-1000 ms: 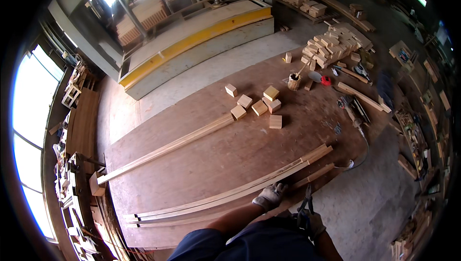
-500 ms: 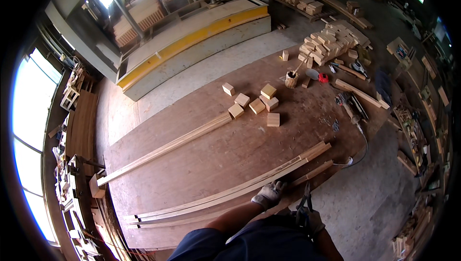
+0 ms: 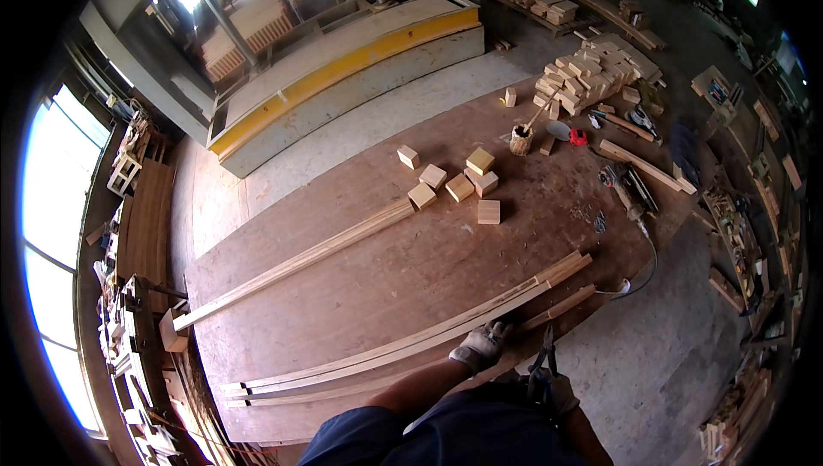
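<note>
Right hand (image 3: 553, 390) half hidden (holding pliers (image 3: 542, 354)).

A person leans over a large plywood worktable (image 3: 411, 277). The gloved left hand (image 3: 482, 344) rests on the near long wooden slats (image 3: 403, 346), which lie side by side along the table's near edge. The gloved right hand (image 3: 555, 393) sits close to the body, gripping dark pliers (image 3: 543, 356) (the exact tool is hard to make out). Another long slat (image 3: 296, 264) lies diagonally across the table, well apart from the hands. A cluster of small wooden blocks (image 3: 459, 183) sits beyond it, and a larger pile of blocks (image 3: 587, 76) lies at the far end. A power tool (image 3: 621, 187) with a cord lies at the right edge.
</note>
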{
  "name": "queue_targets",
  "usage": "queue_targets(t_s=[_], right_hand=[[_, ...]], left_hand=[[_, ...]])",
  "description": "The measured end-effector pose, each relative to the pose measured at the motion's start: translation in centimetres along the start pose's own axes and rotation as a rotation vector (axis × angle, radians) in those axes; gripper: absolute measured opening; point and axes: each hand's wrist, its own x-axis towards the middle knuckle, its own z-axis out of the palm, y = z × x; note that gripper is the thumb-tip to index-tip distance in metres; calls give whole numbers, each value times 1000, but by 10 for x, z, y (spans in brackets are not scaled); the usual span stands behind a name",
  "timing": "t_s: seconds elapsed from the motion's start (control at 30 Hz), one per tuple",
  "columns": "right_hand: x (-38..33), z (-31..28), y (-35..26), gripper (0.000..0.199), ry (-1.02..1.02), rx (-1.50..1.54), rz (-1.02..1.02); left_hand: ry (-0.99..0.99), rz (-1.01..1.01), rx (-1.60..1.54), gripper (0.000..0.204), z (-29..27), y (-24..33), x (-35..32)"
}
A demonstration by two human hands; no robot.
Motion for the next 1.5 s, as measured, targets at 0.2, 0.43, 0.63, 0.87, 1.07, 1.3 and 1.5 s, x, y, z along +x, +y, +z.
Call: queue_targets(t_s=[0.2,0.43,0.63,0.87,1.07,1.3,1.5], right_hand=[[10,-10,9,27,-4,-49,13],[-10,9,-12,33,8,30,36],[-3,2,-6,35,2,-24,9],[0,0,-3,33,-15,-35,-11],[16,-19,11,45,-90,-88,28],[19,-23,13,40,-61,-160,-12],[-1,3,-3,39,-31,-120,-38]], left_hand=[[28,33,17,47,5,-2,-1],[12,26,16,47,4,-2,0],[-13,4,22,46,-2,1,0],[-45,-16,1,47,-3,1,1],[-46,-13,8,47,-8,4,0],[14,7,-6,46,8,-2,3],[88,10,13,43,25,-16,0]])
